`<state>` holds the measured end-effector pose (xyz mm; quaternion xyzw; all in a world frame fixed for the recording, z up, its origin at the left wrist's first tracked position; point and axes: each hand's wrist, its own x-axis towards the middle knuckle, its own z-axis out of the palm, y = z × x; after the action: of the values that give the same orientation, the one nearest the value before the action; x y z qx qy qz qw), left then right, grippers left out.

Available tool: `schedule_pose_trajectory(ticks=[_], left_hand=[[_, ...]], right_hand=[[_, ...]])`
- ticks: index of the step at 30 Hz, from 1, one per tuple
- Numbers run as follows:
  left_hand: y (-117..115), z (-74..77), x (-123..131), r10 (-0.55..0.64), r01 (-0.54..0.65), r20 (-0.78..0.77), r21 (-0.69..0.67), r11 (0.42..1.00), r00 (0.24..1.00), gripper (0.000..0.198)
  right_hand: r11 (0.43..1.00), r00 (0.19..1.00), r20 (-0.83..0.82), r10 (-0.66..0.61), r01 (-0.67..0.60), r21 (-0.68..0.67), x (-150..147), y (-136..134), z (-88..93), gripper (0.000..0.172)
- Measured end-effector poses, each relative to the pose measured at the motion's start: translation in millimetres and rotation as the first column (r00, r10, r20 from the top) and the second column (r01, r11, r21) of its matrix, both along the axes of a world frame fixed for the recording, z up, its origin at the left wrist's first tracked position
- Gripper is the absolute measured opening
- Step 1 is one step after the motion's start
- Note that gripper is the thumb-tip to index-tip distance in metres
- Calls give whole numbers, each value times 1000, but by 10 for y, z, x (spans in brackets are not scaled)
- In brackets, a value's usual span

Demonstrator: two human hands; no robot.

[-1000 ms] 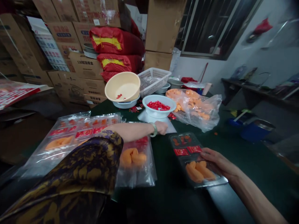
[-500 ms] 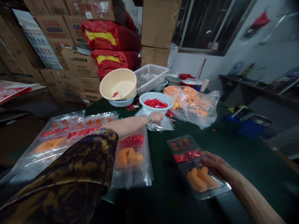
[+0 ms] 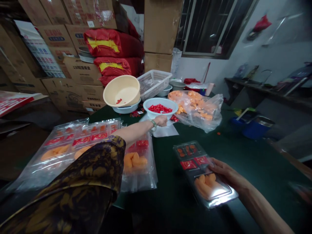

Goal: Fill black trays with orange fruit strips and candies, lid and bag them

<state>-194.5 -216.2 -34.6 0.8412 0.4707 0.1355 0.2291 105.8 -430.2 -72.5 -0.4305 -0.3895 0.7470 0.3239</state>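
My right hand (image 3: 224,170) grips the right side of a clear plastic tray (image 3: 203,172), tilted over the table's front. Dark red pieces lie in the tray's top compartments, red packets in the middle, and folded orange pieces in the largest one. My left hand (image 3: 161,121), with a green bangle at its wrist, reaches far across the table. Its fingers are curled just in front of a pale blue bowl (image 3: 148,104) of red packets, over flat clear plastic sheets or bags (image 3: 168,130). What those fingers hold, if anything, I cannot make out.
Bagged filled trays (image 3: 140,177) lie in rows at left, partly under my sleeve. Behind are a cream basin (image 3: 133,84), a white basket (image 3: 161,79) and an open bag of orange pieces (image 3: 207,113). A blue container (image 3: 257,128) stands at right; cartons (image 3: 80,70) are stacked behind.
The view has shifted slightly. My left hand stays by the bowl, and the plastic beneath it now lies flatter. My right hand still holds the tray, almost unmoved.
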Motion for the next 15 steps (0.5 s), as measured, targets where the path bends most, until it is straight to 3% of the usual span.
schedule_pose_trajectory(ticks=[4,8,12,15], left_hand=[[-181,186,231,-49,58,-191,44,997,980,25],[-646,254,732,-198,220,-234,68,973,952,17],[-1311,39,1270,-429,439,-229,-6,898,874,21],[-1747,-159,1479,-549,550,-200,-57,833,811,24]], right_hand=[[997,999,15,-42,41,65,17,-282,188,32],[997,997,-5,-80,80,-7,97,-701,354,39],[994,997,-36,-70,67,-85,179,-1136,281,40],[991,993,-17,-120,119,-61,188,-1426,113,46]])
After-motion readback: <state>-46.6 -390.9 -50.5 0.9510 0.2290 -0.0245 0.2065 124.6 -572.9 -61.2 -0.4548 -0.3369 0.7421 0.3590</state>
